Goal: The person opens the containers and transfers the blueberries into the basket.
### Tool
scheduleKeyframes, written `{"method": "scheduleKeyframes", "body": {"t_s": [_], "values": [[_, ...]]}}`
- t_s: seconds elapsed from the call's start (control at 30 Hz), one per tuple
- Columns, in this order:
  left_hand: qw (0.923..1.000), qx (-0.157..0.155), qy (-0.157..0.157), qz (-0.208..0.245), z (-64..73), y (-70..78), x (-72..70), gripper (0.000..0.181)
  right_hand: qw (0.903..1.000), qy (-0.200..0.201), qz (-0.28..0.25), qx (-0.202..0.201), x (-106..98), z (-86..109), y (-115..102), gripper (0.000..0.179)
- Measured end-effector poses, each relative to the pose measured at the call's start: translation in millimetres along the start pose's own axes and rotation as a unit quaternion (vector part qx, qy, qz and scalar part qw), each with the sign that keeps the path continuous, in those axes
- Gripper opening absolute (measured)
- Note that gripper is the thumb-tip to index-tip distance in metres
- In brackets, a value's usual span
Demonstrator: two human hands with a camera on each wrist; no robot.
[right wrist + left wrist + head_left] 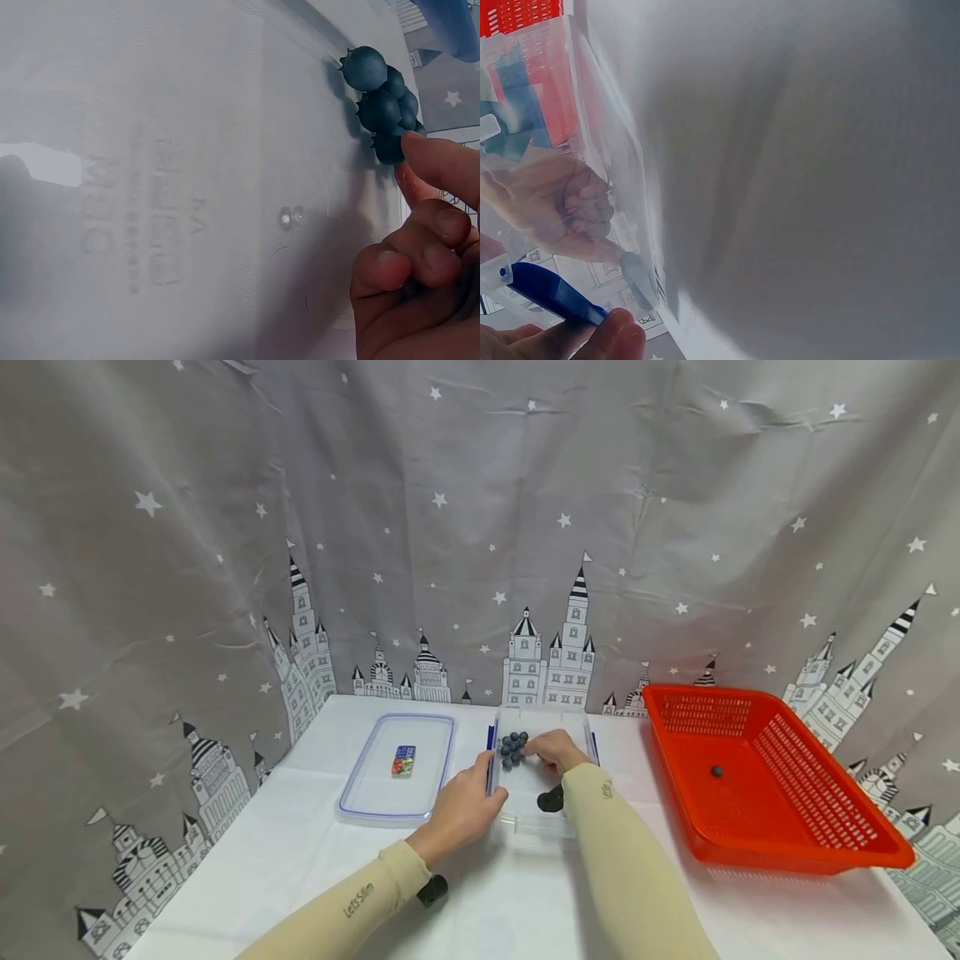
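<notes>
A clear plastic container (pixel 528 797) stands on the table, with a cluster of blueberries (pixel 513 748) near its left wall. My left hand (pixel 467 802) grips that left side; in the left wrist view its thumb and finger pinch the blue side latch (pixel 551 291), which stands swung outward. Inside the container is my right hand (pixel 557 750), at the cluster. The right wrist view shows its thumb and forefinger pinching a blueberry (pixel 386 148) at the cluster's edge, the other fingers curled in. More blueberries (pixel 365 69) touch it. Part of the cluster is hidden behind them.
Left of the container lies its clear lid (pixel 372 781), rimmed in blue with a coloured label (pixel 403 761). A red plastic basket (pixel 750 818) stands on the right with one blueberry (pixel 717 771) inside. Behind the table hangs a grey curtain (pixel 480 543) printed with castles.
</notes>
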State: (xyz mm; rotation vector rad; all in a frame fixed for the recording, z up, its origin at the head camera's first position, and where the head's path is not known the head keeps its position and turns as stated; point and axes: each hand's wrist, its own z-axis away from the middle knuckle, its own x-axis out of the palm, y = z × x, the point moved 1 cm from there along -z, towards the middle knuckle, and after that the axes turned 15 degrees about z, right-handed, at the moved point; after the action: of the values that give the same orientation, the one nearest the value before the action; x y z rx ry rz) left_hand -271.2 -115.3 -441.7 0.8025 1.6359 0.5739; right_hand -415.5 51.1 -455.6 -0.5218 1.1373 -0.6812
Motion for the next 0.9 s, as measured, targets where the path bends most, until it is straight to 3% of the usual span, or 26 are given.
{"method": "scheduleKeyframes", "body": {"t_s": [0.9], "values": [[1.0000,-0.004,-0.003,0.006,0.6,1.1,-0.1,0.068,0.9989,0.009,0.046,-0.002,1.9,-3.7,-0.3,0.014]]}}
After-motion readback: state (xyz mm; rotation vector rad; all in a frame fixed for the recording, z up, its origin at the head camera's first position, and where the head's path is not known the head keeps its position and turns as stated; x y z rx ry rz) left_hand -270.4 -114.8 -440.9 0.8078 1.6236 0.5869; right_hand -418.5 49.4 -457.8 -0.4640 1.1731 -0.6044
